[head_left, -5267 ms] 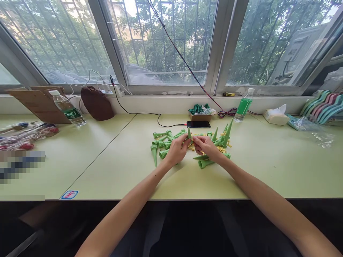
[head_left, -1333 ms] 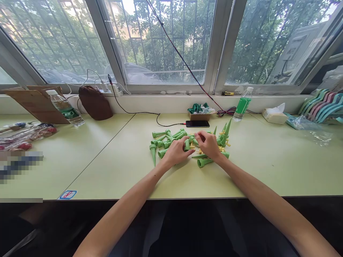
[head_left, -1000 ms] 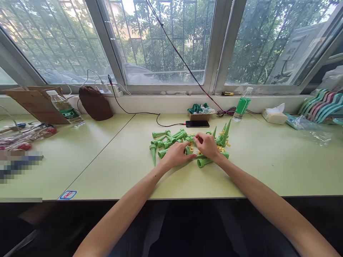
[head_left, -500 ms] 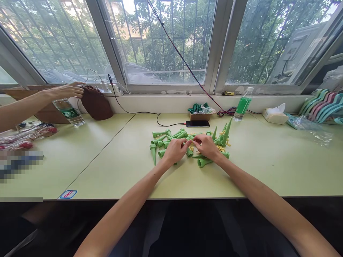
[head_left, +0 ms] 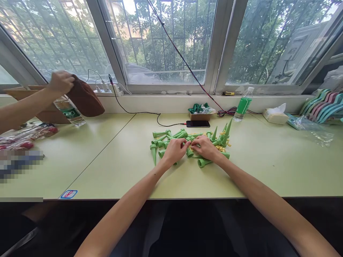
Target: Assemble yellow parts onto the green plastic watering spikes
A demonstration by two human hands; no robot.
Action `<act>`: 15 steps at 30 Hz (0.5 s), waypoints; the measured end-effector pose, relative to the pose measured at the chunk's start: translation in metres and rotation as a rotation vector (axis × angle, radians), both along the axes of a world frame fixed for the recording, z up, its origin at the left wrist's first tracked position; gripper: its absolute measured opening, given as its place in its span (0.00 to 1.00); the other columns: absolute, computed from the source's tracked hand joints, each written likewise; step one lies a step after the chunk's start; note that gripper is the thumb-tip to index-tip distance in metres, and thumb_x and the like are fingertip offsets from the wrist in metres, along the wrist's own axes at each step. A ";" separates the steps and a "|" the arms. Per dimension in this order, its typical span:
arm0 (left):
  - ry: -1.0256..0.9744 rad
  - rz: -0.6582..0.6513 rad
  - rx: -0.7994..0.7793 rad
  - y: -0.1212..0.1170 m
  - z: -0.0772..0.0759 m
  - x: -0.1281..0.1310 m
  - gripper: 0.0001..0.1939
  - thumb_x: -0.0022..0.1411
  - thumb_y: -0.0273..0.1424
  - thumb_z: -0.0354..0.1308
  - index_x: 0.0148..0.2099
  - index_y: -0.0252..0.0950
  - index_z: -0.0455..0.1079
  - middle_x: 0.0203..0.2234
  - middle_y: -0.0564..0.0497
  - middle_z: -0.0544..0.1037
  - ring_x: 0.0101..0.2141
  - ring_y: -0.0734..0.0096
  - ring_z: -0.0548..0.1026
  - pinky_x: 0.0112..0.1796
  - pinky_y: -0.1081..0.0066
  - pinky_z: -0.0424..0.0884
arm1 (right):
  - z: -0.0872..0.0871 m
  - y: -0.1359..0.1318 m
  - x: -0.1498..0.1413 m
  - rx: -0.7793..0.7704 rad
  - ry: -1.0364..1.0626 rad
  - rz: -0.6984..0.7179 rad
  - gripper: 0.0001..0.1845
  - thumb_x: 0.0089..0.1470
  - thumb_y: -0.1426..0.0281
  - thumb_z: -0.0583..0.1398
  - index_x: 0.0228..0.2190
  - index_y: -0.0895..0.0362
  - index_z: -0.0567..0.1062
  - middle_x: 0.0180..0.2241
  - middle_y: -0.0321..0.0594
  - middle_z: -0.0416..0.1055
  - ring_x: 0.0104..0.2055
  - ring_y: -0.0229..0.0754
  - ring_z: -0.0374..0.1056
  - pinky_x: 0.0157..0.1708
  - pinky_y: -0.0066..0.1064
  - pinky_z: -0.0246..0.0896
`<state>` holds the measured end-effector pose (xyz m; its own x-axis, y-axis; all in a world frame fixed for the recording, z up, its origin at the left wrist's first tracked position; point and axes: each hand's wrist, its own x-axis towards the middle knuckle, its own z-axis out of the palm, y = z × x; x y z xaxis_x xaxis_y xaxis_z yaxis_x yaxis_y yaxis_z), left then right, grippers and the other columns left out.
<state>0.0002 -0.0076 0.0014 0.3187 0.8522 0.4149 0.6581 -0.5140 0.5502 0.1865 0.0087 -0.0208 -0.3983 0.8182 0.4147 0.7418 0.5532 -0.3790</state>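
Observation:
Green plastic spikes with ribbed screw collars, the look of plant watering spikes, lie in a loose pile before me. Over the middle of it, my left hand is closed in a pinch, thumb and fingers pointing right. Facing it, my right hand is pinched too, its fingertips almost against the left ones. Whatever sits between the fingertips is too small and covered to name. Small yellow plastic parts are mixed in by the right hand. Several spikes point upward beyond it.
A phone on a cable lies behind the pile, before a small box. A green-labelled bottle and tissues stand back right. At left, another person's hand grips a brown bag beside a bottle.
The other person's hand has lifted the brown bag and pulled it left. My right hand's fingers have shifted slightly; my left hand stays in place.

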 end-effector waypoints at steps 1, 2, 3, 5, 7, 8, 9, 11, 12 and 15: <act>0.003 0.000 0.002 0.000 0.000 0.000 0.18 0.67 0.39 0.53 0.29 0.35 0.74 0.18 0.53 0.69 0.22 0.73 0.62 0.28 0.70 0.57 | 0.000 0.000 0.000 -0.003 -0.003 0.001 0.06 0.57 0.71 0.63 0.30 0.58 0.82 0.30 0.44 0.72 0.38 0.45 0.66 0.43 0.35 0.59; 0.005 -0.001 0.005 0.000 0.000 0.000 0.18 0.67 0.39 0.53 0.29 0.35 0.74 0.18 0.53 0.69 0.22 0.73 0.62 0.28 0.70 0.57 | -0.001 0.000 0.000 -0.006 -0.007 0.002 0.06 0.56 0.71 0.64 0.30 0.58 0.82 0.30 0.44 0.72 0.38 0.45 0.66 0.43 0.35 0.58; 0.008 -0.003 0.007 0.000 0.000 0.000 0.18 0.67 0.39 0.53 0.29 0.35 0.74 0.18 0.53 0.70 0.22 0.73 0.62 0.28 0.70 0.56 | -0.001 0.001 0.000 -0.007 -0.011 0.000 0.06 0.56 0.72 0.64 0.31 0.58 0.82 0.30 0.44 0.73 0.38 0.45 0.66 0.43 0.35 0.58; 0.011 -0.008 0.009 0.000 0.000 -0.001 0.18 0.67 0.39 0.53 0.29 0.34 0.74 0.18 0.53 0.70 0.22 0.74 0.62 0.28 0.70 0.56 | -0.001 0.001 0.000 -0.008 -0.026 -0.009 0.06 0.56 0.73 0.63 0.30 0.58 0.82 0.29 0.44 0.72 0.38 0.45 0.65 0.43 0.35 0.58; 0.013 -0.012 0.007 -0.001 0.001 -0.001 0.18 0.67 0.39 0.53 0.29 0.34 0.74 0.18 0.53 0.70 0.22 0.74 0.62 0.28 0.70 0.56 | 0.000 0.000 0.000 -0.012 -0.042 -0.020 0.06 0.56 0.74 0.63 0.30 0.59 0.82 0.28 0.43 0.72 0.37 0.45 0.65 0.42 0.35 0.58; 0.013 -0.013 0.006 -0.001 0.001 -0.001 0.18 0.67 0.39 0.53 0.29 0.34 0.75 0.18 0.53 0.70 0.22 0.74 0.62 0.28 0.70 0.57 | 0.000 0.000 0.000 -0.014 -0.048 -0.024 0.07 0.56 0.75 0.63 0.29 0.59 0.82 0.28 0.43 0.71 0.37 0.45 0.65 0.42 0.35 0.58; 0.014 -0.014 0.006 -0.001 0.001 -0.001 0.18 0.67 0.39 0.53 0.30 0.34 0.75 0.18 0.53 0.70 0.22 0.73 0.62 0.28 0.71 0.57 | 0.001 0.000 -0.001 -0.015 -0.054 -0.027 0.07 0.56 0.75 0.62 0.29 0.59 0.81 0.27 0.43 0.71 0.37 0.45 0.65 0.42 0.35 0.58; 0.017 -0.015 0.007 -0.001 0.001 -0.001 0.18 0.67 0.39 0.53 0.30 0.34 0.75 0.18 0.53 0.70 0.22 0.73 0.63 0.28 0.71 0.57 | 0.002 -0.001 -0.001 -0.016 -0.064 -0.037 0.07 0.56 0.76 0.62 0.28 0.59 0.80 0.27 0.43 0.70 0.37 0.45 0.64 0.42 0.35 0.58; 0.018 -0.015 0.007 -0.001 0.001 -0.001 0.18 0.67 0.38 0.53 0.30 0.34 0.75 0.18 0.53 0.70 0.22 0.73 0.63 0.28 0.71 0.57 | 0.002 -0.001 -0.001 -0.017 -0.068 -0.042 0.07 0.56 0.76 0.62 0.28 0.59 0.80 0.27 0.43 0.69 0.37 0.45 0.64 0.42 0.35 0.58; 0.020 -0.017 0.003 -0.002 0.001 -0.001 0.17 0.67 0.38 0.53 0.30 0.34 0.75 0.19 0.53 0.71 0.22 0.73 0.64 0.28 0.70 0.58 | 0.001 -0.001 -0.001 -0.018 -0.058 -0.053 0.06 0.56 0.77 0.62 0.28 0.60 0.79 0.29 0.44 0.69 0.38 0.46 0.64 0.43 0.36 0.59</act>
